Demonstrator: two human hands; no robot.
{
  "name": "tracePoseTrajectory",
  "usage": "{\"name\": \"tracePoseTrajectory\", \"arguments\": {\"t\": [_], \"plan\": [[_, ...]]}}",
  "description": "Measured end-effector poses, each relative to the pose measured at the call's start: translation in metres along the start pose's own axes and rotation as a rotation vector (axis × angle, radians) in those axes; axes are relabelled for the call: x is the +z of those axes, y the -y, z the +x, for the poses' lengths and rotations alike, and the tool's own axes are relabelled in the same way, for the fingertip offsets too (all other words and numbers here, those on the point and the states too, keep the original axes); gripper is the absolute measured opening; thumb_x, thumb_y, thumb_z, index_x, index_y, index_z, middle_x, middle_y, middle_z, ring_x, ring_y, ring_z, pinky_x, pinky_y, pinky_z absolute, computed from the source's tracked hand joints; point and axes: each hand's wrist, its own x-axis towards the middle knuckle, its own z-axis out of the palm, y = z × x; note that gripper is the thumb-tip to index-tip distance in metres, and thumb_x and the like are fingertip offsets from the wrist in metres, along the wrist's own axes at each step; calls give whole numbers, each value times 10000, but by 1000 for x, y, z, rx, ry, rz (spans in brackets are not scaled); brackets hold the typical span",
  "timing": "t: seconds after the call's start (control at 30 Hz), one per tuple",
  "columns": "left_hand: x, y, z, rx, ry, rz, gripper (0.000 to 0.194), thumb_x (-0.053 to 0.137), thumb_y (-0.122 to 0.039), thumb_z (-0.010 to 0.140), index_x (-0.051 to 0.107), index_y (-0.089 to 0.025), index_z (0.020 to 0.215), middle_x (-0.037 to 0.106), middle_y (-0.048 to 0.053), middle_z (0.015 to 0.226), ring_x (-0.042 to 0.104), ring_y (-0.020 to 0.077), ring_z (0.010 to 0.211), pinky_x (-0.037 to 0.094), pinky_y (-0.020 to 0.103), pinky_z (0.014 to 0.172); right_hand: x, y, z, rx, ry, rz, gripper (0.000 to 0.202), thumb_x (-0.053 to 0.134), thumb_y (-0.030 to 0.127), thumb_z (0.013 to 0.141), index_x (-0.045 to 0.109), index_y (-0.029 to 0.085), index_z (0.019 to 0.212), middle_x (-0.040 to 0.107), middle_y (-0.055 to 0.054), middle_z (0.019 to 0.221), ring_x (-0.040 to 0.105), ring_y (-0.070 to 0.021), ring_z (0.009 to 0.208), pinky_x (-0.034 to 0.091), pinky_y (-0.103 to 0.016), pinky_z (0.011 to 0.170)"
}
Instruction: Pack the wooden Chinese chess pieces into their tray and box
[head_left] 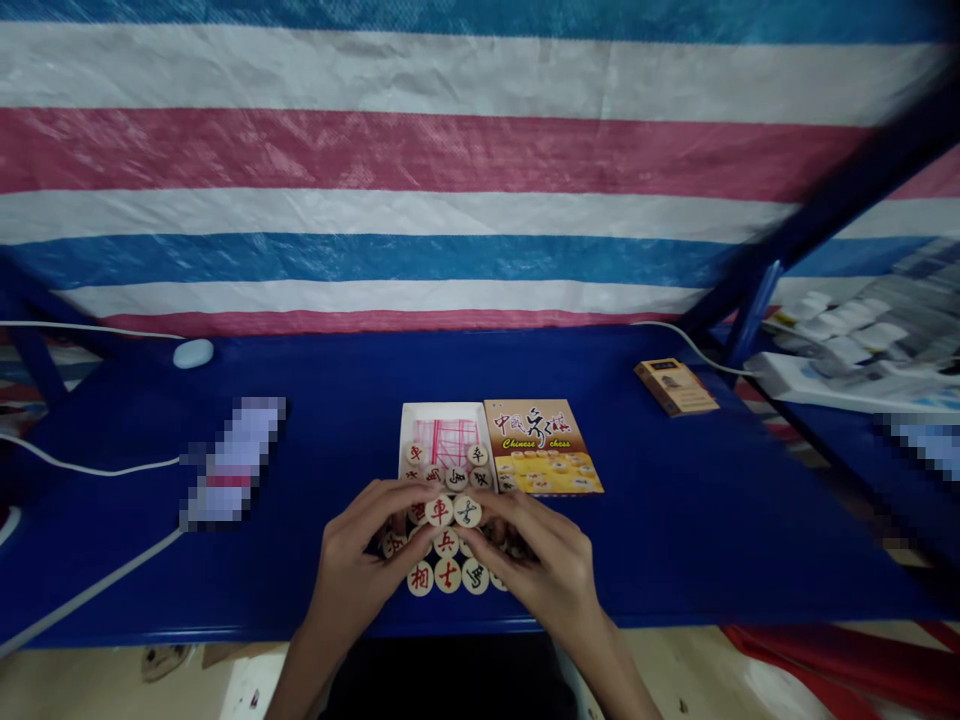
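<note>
Between thumb and fingers, my left hand (367, 540) pinches a round piece with a red character (439, 511). My right hand (541, 545) grips a piece with a dark character (467, 512), side by side with the red one. Below them on the blue table lie several more pieces, among them a red-marked piece (421, 578) and a dark-marked piece (475, 576). Just beyond my hands, an open white box (409, 422) holds several pieces and a folded red-lined sheet (447, 440). My fingers hide some pieces.
The Chinese chess lid (546, 445) adjoins the box's right side. A phone with a cable (238, 460) lies at left, a pale blue object (193, 353) behind it. At right are a small brown box (676, 387) and a white power strip (825, 382).
</note>
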Motion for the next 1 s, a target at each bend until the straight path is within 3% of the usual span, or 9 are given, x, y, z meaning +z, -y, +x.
{"name": "tracePoseTrajectory", "arguments": {"t": [0.1, 0.47, 0.67, 0.83, 1.0], "plan": [[-1, 0, 1, 10, -11, 4, 284, 725, -169, 882, 708, -262, 1150, 715, 56, 1144, 694, 176, 1014, 590, 307, 855, 0, 0, 1, -8, 5, -11, 379, 733, 190, 892, 645, 249, 1255, 679, 19, 793, 615, -103, 639, 546, -260, 621], [1, -1, -1, -22, -10, 12, 258, 724, -201, 888, 702, -270, 1135, 687, 35, 1086, 672, 133, 877, 562, 242, 734, -1, 1, 3, 2, 34, -20, 376, 750, 188, 876, 644, 250, 1231, 675, 31, 783, 605, -105, 649, 531, -265, 649], [-12, -1, -12, -88, -127, 167, 225, 691, -229, 914, 686, -261, 1136, 644, 36, 1101, 608, 96, 715, 536, 246, 659, -14, 0, -8, 150, -149, -36, 349, 765, 219, 856, 652, 273, 1182, 675, 29, 800, 567, -108, 603, 505, -269, 580], [-34, 3, -42, -98, -106, 333, 233, 671, -248, 927, 680, -264, 1159, 603, 32, 1086, 592, 89, 691, 542, 254, 672, -37, 0, -32, 108, 8, -150, 368, 712, 179, 890, 629, 240, 1243, 657, 1, 833, 607, -125, 689, 532, -283, 641], [-30, -1, -53, -59, -29, 344, 250, 650, -241, 942, 667, -270, 1190, 585, 31, 1075, 599, 77, 684, 551, 226, 648, -40, -4, -44, 53, 111, -197, 379, 674, 162, 913, 616, 231, 1282, 700, -39, 975, 668, -140, 818, 570, -284, 716]]}}
